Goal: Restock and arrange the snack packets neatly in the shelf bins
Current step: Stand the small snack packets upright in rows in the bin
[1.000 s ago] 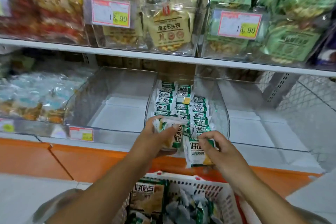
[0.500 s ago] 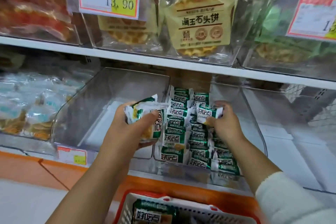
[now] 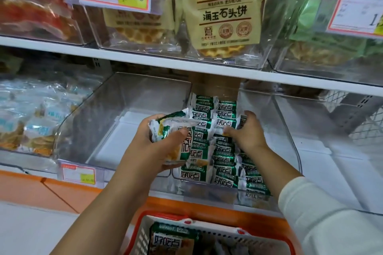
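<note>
My left hand [image 3: 159, 147] grips a small stack of green-and-white snack packets [image 3: 176, 130] just in front of a clear bin [image 3: 290, 136] on the lower shelf. Inside that bin lie rows of the same packets [image 3: 223, 155], overlapping front to back. My right hand [image 3: 246, 132] reaches into the bin with curled fingers and pinches a packet in the right-hand row [image 3: 241, 122]; most of that packet is hidden by the hand.
An empty clear bin [image 3: 124, 122] stands left of the filled one, a bin of pale blue packets [image 3: 31, 118] further left. The white basket [image 3: 145, 234] below holds more packets. The upper shelf [image 3: 186, 64] carries large biscuit bags and price tags.
My right hand has moved from the front of the bin deep into it with its packet and now sets it down in the right row. The left hand with its stack has risen.
</note>
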